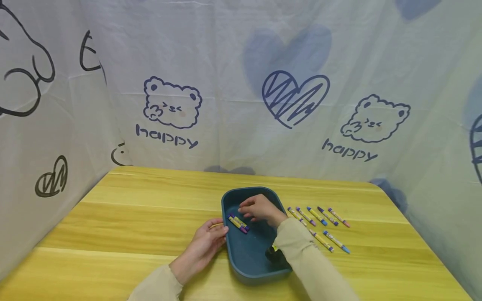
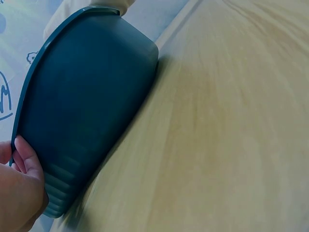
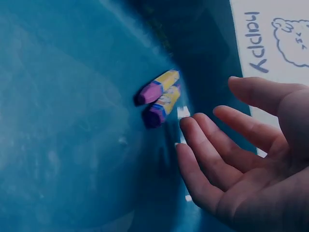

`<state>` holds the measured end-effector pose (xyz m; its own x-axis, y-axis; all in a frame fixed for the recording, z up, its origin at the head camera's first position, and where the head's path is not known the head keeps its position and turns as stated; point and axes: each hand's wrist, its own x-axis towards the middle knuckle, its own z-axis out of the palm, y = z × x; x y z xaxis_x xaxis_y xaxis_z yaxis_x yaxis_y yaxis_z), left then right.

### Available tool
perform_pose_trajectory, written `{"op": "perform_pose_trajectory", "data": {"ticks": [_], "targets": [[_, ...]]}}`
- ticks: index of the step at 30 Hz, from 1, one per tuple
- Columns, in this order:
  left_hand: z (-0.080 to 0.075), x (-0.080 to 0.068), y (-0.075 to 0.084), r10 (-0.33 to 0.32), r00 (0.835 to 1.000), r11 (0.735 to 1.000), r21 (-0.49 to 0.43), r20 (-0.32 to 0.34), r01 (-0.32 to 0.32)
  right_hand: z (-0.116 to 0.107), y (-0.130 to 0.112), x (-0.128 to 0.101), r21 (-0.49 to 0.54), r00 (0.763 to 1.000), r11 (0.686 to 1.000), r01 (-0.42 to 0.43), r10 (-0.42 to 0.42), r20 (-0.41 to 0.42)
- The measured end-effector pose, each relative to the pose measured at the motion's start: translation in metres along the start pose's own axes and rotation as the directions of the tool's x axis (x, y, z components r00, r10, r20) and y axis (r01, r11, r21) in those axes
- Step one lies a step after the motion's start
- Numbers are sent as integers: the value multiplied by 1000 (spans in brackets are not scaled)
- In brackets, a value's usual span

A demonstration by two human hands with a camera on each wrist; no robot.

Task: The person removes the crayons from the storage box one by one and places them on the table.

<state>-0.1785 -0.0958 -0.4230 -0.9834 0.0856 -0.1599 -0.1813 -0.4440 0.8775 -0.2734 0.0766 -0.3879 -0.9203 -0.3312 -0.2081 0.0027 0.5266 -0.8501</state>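
A dark blue-green plastic bin (image 1: 250, 274) stands on the wooden table. My left hand (image 1: 205, 246) holds its left rim, thumb at the edge and fingers against the outer wall; the left wrist view shows this left hand (image 2: 21, 188) at the rim too. Inside, two crayons (image 1: 238, 224) lie side by side near the left wall, yellow-wrapped with purple ends. Over the bin's far part hovers my right hand (image 1: 262, 208), its fingers loosely bent. In the right wrist view the right hand (image 3: 241, 154) is empty, fingers spread, beside the crayons (image 3: 161, 96) and apart from them.
Several crayons (image 1: 317, 216) lie on the table (image 1: 150, 225) to the right of the bin, in two rough rows. A black object (image 1: 272, 253) shows beside the right forearm, over the bin's near right part. Printed white cloth (image 1: 226, 104) hangs behind and beside the table.
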Motion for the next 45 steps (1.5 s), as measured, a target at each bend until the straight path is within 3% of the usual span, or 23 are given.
{"op": "perform_pose_trajectory", "data": {"ticks": [10, 16, 34, 45], "targets": [[0, 1, 0, 11, 1000, 1000, 3, 27, -11, 6, 7, 4, -8, 1000, 1000, 10, -10, -26], [-1, 0, 0, 20, 999, 1000, 3, 32, -20, 12, 9, 5, -109, 995, 990, 92, -95, -20], [-2, -1, 0, -2, 1000, 1000, 15, 29, 2, 15, 14, 8, -311, 983, 934, 174, -185, -8], [-1, 0, 0, 6, 1000, 1000, 11, 25, -6, 15, 13, 9, -241, 982, 956, 167, -184, -50]]}}
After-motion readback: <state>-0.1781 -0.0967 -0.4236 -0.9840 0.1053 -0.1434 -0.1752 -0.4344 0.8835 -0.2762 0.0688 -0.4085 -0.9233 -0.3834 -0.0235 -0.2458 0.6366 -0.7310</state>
